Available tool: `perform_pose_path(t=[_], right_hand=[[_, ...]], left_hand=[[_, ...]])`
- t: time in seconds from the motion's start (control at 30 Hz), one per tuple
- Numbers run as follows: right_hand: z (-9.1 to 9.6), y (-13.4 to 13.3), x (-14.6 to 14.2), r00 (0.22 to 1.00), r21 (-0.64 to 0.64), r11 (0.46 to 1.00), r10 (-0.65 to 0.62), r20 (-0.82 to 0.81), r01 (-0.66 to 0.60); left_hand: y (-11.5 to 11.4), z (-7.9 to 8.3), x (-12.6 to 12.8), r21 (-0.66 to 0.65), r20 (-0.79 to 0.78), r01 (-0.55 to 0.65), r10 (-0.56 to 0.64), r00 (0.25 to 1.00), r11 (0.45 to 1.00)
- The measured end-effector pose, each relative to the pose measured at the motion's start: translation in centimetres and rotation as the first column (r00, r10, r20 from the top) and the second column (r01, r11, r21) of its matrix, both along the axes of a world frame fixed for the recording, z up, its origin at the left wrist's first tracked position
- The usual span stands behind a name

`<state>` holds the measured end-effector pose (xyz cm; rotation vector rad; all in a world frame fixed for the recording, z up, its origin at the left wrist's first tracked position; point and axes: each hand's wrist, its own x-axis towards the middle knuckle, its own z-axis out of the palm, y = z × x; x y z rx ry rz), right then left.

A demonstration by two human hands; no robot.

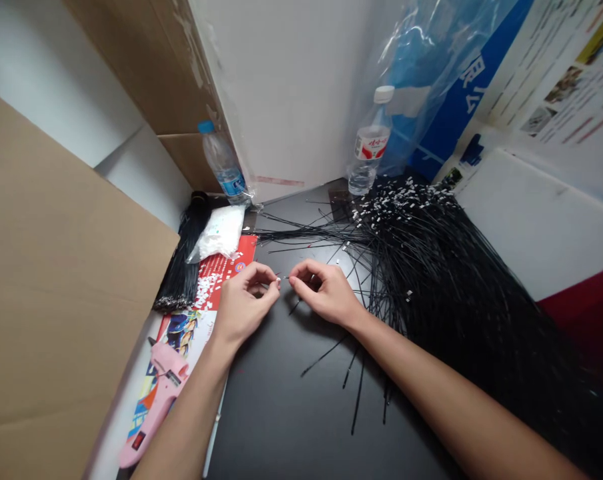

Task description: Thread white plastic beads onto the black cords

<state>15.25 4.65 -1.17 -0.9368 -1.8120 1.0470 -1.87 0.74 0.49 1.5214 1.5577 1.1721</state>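
My left hand is closed in a pinch on a small white connector piece. Facing it, my right hand pinches the end of a thin black wire, its tip at or just beside the white piece; whether they touch I cannot tell. A big heap of black wires, many tipped with white pieces, spreads to the right of my right hand. Left of my left hand, loose white pieces lie scattered on a red printed sheet, beside a clear bag of white pieces.
A pink glue gun lies at the left beside a cardboard panel. Two water bottles, one blue-capped and one white-capped, stand at the back. Another black wire bundle lies far left on the dark table.
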Motion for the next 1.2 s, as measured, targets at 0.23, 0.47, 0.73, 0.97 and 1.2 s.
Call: perform_pose_path(t=[0.23,0.47,0.73,0.97,1.2], right_hand=[[-0.1,0.0,-0.1,0.999,0.005,1.0,0.014,0.047,-0.015],[-0.2,0.0,-0.3,0.999,0.043,0.999,0.019,0.038,-0.02],[-0.1,-0.5,-0.3,0.976,0.611,0.792,-0.131,0.171,-0.001],[-0.2,-0.7,-0.2,0.953,0.804,0.595,-0.236,0.191,-0.014],[-0.1,-0.8,-0.5,0.967,0.744,0.668,-0.193,0.166,0.006]], left_hand=[[-0.3,0.2,-0.4,0.005,-0.035,-0.014,0.014,0.999,1.0],[-0.6,0.9,-0.2,-0.035,0.077,0.049,-0.046,0.996,0.998],[-0.3,0.7,-0.1,-0.134,0.235,0.052,-0.02,0.972,0.99],[-0.5,1.1,0.2,-0.107,0.269,0.082,-0.05,0.962,0.991],[-0.7,1.4,0.1,-0.096,0.255,0.101,-0.073,0.964,0.99]])
